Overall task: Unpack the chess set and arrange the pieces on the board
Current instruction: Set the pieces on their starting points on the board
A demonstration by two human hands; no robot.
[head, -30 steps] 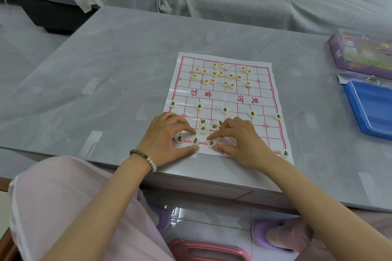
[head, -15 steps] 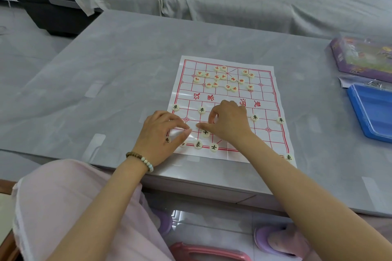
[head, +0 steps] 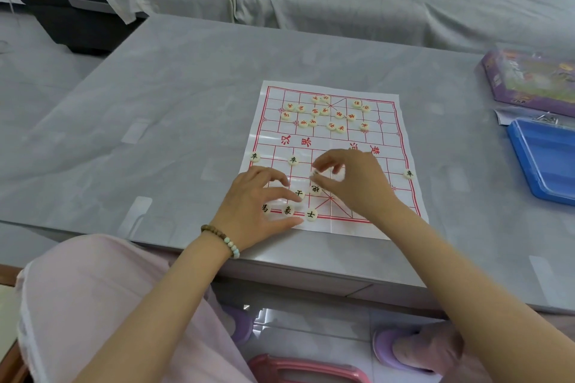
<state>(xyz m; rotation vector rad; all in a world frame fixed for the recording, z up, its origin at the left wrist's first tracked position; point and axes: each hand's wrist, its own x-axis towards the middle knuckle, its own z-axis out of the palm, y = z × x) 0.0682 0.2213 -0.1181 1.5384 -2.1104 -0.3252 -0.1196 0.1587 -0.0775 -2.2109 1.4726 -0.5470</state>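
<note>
Resting left hand [head: 258, 205]: fingers spread, loosely bent, gripping nothing; index tip touches one disc.
Black-marked discs [head: 287, 210]: eight, round, cream, glossy; most lie by the fingertips.
Right hand [head: 354, 186]: thumb and index pinch a ninth disc [head: 315, 174], blurred.
Red-marked discs [head: 331, 125]: sixteen, clustered beyond the fingers.
Board [head: 385, 121]: one thin glossy sheet, red grid.
</note>
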